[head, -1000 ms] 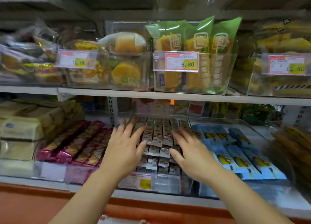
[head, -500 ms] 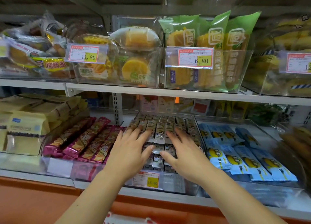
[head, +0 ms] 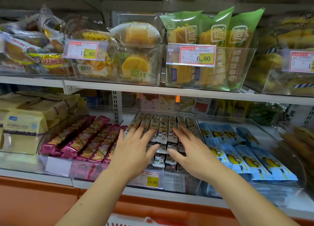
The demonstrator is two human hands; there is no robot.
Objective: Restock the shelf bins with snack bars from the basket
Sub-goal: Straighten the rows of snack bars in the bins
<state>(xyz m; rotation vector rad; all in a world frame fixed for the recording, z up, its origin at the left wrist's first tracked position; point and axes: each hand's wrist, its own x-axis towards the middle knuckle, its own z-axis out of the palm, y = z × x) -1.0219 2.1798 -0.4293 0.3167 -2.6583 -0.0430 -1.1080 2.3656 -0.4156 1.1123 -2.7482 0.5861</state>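
Observation:
A clear bin [head: 171, 183] on the lower shelf holds rows of small brown-and-white snack bars [head: 163, 130], with a yellow 15.80 price tag on its front. My left hand [head: 134, 151] lies flat on the bars at the bin's left side, fingers spread and straight. On the right side of the same bin my right hand [head: 192, 151] rests in the same way, fingers straight, touching the bars. Neither hand holds a bar. A strip of the white-and-red basket [head: 144, 221] shows at the bottom edge.
Pink-wrapped bars [head: 85, 140] fill the bin to the left, blue cartoon-print packs [head: 241, 151] the bin to the right. Cream bags [head: 23, 129] stand far left. The upper shelf [head: 169, 91] carries clear bins of packaged cakes and green bread packs [head: 214, 44].
Both hands have slid forward and a little closer together over the snack bars, and the view has shifted nearer to the bin.

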